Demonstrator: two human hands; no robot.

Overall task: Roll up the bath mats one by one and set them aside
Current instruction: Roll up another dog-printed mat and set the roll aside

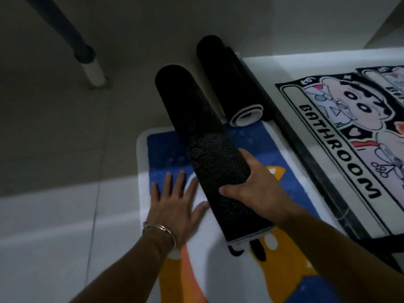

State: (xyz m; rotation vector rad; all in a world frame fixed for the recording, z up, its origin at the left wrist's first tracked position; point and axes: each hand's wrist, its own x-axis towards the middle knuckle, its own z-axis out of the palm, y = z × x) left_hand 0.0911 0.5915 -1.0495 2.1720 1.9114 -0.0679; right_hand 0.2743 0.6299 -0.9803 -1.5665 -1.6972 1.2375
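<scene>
Grips the rolled black mat near its close end with the right hand, over the blue mat. Presses the left hand flat there, fingers spread (second roll lying just beyond). Reads "BATHROOM" on the flat mat alongside.

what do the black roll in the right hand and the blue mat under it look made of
The black rolled bath mat gripped by the right hand shows a matte backing speckled with tiny pale dots, likely rubbery anti-slip. The blue and orange flat mat looks like soft fabric pile, going by its fuzzy edges.
</scene>
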